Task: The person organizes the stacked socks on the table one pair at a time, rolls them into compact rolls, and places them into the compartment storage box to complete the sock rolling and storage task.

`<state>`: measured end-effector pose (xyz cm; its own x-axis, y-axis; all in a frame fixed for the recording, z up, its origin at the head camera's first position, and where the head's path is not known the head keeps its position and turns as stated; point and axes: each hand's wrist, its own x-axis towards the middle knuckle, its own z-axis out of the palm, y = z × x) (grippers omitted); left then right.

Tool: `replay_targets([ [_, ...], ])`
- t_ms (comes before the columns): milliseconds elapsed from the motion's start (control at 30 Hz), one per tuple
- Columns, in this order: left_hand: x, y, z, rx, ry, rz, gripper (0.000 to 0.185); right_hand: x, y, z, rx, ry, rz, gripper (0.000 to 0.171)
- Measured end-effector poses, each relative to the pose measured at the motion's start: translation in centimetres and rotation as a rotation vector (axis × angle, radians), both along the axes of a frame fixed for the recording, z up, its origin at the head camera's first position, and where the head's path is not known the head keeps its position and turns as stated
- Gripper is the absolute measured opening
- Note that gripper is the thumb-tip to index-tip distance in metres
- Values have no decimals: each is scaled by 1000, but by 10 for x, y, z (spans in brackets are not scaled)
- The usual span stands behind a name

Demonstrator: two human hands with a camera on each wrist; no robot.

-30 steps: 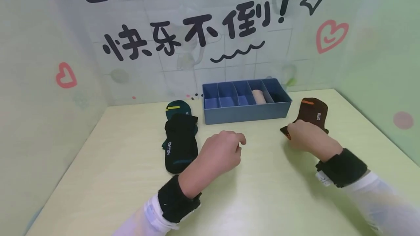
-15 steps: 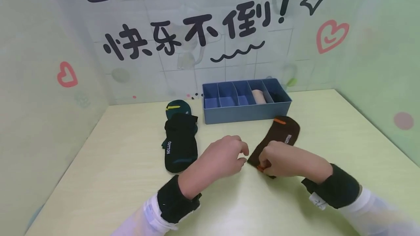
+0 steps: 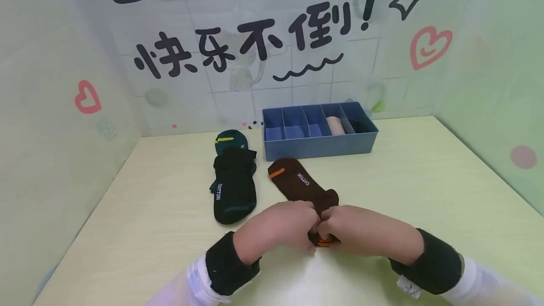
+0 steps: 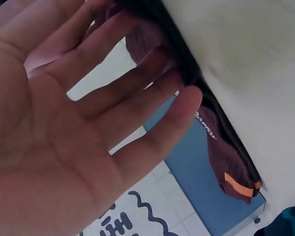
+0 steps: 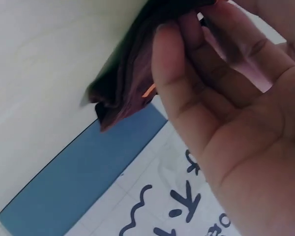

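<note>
The worktop (image 3: 403,188) was a smooth, pale yellow-green slab with a faint wood grain. Toward its far edge stood the blue organiser box (image 3: 318,143), a long rectangular plastic tray split into five compartments; a rolled beige sock (image 3: 335,125) sat in the fourth from its left. Left of the box lay a black knit sock (image 3: 233,188) lettered COTTON, overlapping a dark green sock (image 3: 230,140) with a yellow stripe. In front of the box lay the brown sock (image 3: 299,183), soft ribbed knit with an orange tab, angled from the box toward the person. At its near end the left hand (image 3: 276,225) and right hand (image 3: 361,228) met knuckle to knuckle, fingers curled, each pinching the sock's cuff; wrists lay low over the worktop.
</note>
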<state>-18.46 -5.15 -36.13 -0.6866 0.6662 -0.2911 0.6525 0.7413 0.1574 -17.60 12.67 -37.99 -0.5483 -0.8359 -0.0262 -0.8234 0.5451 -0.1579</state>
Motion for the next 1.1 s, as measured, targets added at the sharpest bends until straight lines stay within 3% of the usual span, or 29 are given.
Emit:
replay_targets([
  [233,7,2,-6,-28,122,12,21,9,-6,-3,72,300,10,15],
  [333,7,3,-8,-20,145,25,22,11,-6,-2,86,344,31,17],
  [433,7,4,-11,4,154,22,21,4,-3,-2,50,210,36,14],
  [600,6,3,-13,75,105,43,27,-19,8,-3,-79,-169,-2,15],
  [733,5,2,-13,111,84,62,29,-31,15,-5,-123,-338,-57,17],
  [867,4,3,-11,94,132,68,22,-33,16,-4,-150,-359,-136,14],
  [1000,3,3,-11,93,161,71,15,-32,16,-3,-136,-230,-153,13],
  [1100,2,4,-12,112,134,82,19,-27,16,-2,-81,-79,-123,9],
])
